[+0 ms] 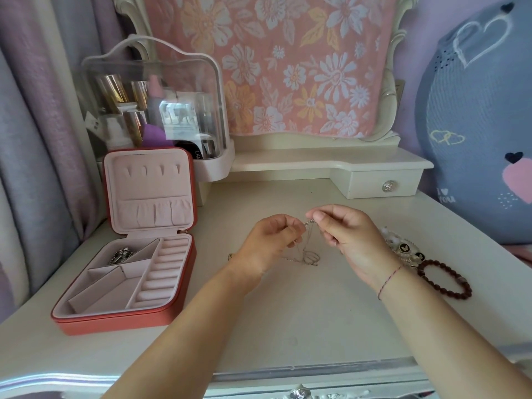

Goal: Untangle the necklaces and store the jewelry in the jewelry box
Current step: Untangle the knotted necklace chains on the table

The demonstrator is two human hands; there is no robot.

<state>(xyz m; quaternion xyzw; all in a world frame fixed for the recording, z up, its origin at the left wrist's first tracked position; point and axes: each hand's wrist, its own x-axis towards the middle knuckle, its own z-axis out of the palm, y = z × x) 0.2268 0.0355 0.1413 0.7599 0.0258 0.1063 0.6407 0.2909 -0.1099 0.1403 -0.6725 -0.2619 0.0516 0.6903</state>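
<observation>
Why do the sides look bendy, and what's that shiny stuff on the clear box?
Head view: the wide lens bends lines near the edges, like the curtain; head view: the clear box reflects light, partly hiding the bottles inside; head view: the thin necklace looks slightly blurry.

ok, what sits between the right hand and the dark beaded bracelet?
In the head view, a small heap of pale jewelry with black butterfly discs lies between right hand and beaded bracelet, partly behind the wrist.

Cream vanity (288, 312) w/ floral cloth (288, 67), curtains (34, 139) left.
</observation>
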